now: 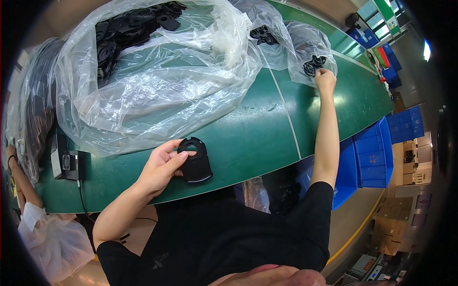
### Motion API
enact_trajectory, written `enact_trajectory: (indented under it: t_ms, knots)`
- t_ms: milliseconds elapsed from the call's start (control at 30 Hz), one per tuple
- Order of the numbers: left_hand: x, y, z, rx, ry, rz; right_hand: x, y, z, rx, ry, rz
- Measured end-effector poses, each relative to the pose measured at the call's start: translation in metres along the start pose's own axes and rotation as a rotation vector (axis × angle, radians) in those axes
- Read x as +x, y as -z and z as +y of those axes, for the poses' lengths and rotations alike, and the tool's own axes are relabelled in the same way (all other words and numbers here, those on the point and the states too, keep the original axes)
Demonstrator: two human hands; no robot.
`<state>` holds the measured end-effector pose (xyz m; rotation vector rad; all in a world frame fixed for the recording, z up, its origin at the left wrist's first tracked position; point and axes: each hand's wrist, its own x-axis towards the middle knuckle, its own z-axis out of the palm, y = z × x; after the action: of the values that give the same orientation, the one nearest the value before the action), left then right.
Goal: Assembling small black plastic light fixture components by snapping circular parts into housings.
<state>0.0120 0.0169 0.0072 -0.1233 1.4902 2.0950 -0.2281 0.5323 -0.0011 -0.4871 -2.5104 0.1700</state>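
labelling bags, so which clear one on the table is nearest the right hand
The rightmost bag; the right hand is at its black parts, while the other bags lie further left.

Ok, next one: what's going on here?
A person's left hand holds a flat black part with a round hole, above the green table. The right hand is stretched out to small black parts at the mouth of a clear bag; whether it grips one is hard to tell. A larger clear bag with more black pieces lies farther left.
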Motion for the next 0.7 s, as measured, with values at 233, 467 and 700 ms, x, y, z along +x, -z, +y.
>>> enact_trajectory:
  t_ms: [233,467,700]
  knots:
    - [0.004,0.008,-0.006,-0.016,0.018,-0.015,0.02,-0.027,0.006,-0.108,-0.145,-0.182]
    - [0.004,0.008,-0.003,-0.001,0.016,-0.021,0.009,-0.007,-0.006,0.436,-0.134,-0.028]
    - [0.003,0.007,-0.001,0.03,0.008,-0.059,0.002,-0.016,0.007,0.703,-0.205,0.026]
